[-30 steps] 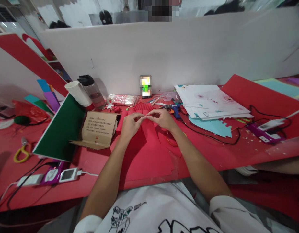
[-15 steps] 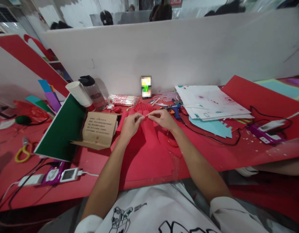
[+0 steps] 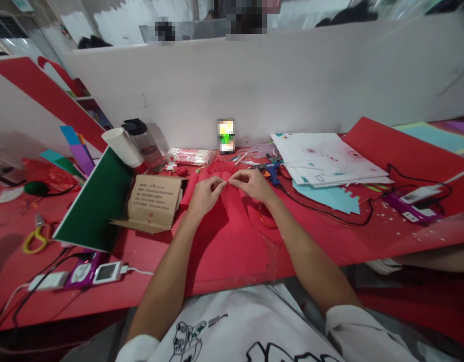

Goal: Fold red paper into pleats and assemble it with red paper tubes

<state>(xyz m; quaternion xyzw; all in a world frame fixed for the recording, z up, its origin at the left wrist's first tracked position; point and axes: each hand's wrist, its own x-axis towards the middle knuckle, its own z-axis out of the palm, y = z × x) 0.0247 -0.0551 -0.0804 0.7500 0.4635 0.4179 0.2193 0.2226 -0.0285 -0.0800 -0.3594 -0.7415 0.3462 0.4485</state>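
Head cam: head-worn, looks fwd & steeply down
White printed T-shirt (image 3: 232, 327): nearest, btm edge
Flat red tabletop (image 3: 337, 241): mid-frame, close, from above
Long white upright partition (image 3: 292, 75): farther, up top

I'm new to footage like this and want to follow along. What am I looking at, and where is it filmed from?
There is no machine here, just a person's own two bare hands. The camera is worn on the head, looking forward and down, so the forearms stretch away from you.

On the red table are an open cardboard box, yellow-handled scissors, a water bottle and a blue glue gun.

The left hand and right hand nearly meet at the fingertips over pleated red paper. Exactly what they pinch is too small to tell.
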